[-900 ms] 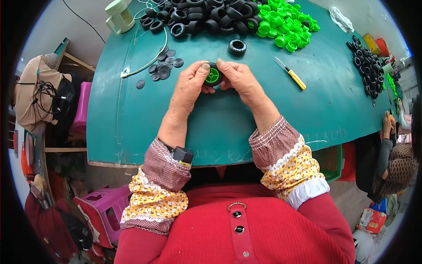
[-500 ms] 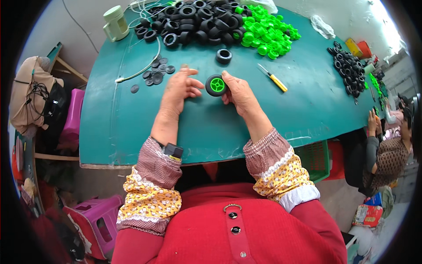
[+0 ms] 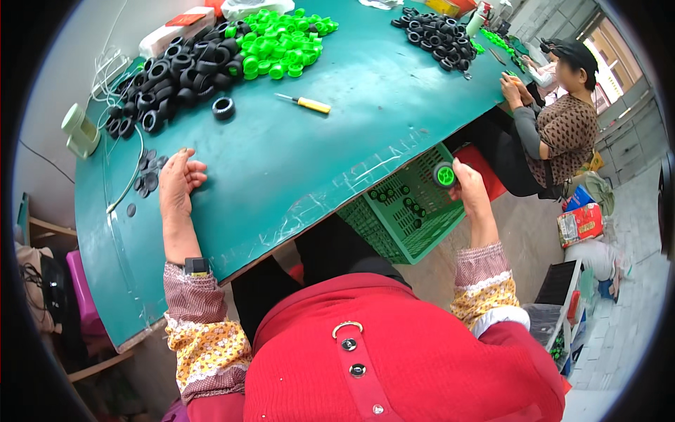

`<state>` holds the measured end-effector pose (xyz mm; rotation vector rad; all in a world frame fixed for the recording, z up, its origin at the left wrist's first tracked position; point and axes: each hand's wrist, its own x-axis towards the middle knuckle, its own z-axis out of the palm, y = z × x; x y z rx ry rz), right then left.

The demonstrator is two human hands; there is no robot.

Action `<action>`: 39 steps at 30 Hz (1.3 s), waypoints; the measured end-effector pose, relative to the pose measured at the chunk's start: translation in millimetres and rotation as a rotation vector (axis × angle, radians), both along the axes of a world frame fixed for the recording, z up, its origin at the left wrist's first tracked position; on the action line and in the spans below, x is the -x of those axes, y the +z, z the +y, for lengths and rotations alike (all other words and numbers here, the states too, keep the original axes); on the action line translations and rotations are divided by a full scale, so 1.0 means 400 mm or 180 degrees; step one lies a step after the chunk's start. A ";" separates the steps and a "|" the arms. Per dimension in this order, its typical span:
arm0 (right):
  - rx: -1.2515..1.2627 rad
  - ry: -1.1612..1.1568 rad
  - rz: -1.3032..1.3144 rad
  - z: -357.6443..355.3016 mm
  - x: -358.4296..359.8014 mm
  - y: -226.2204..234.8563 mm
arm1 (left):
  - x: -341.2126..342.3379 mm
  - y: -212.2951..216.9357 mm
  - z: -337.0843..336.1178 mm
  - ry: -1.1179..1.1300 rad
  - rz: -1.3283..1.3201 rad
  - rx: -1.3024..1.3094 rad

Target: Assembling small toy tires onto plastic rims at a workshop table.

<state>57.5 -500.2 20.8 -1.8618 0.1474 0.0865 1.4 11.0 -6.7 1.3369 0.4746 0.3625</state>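
Head view: clasping the green-hubbed wheel [image 3: 444, 174] at the left of the right hand's [image 3: 470, 186] closed grip, by the basket's [image 3: 425, 239] right rim, height unclear; keeping the left hand [image 3: 181, 179] open, empty, far left over the worktop [image 3: 281, 162].

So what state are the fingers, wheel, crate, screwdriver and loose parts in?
Wheel: assembled, held off the table
Right fingers: closed on the wheel
Left fingers: holding nothing, partly curled
Green crate: open-topped, some wheels inside
Screwdriver: lying on the table
Black tyres: heaped, one lying apart
Green hubs: heaped
Dark discs: loosely scattered
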 end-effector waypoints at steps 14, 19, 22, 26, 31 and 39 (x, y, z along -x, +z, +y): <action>0.0177 0.1375 -0.0780 0.322 -0.103 0.031 | 0.019 0.002 -0.012 0.0062 0.0128 -0.0111; 0.0763 0.2392 -0.1582 0.578 -0.103 -0.068 | 0.021 0.000 -0.018 -0.0036 0.0034 -0.0092; 0.1862 0.2078 -0.2862 0.664 -0.053 -0.074 | 0.020 0.002 -0.017 -0.0023 0.0023 -0.0127; 0.1149 0.2013 -0.2414 0.656 -0.073 -0.082 | 0.018 0.001 -0.016 -0.0029 -0.0005 -0.0283; 0.1242 0.2020 -0.2613 0.659 -0.070 -0.081 | 0.029 -0.004 -0.022 0.0008 0.0033 -0.0273; 0.1369 0.1969 -0.2612 0.656 -0.057 -0.082 | 0.019 0.015 -0.039 -0.0081 0.0224 -0.0358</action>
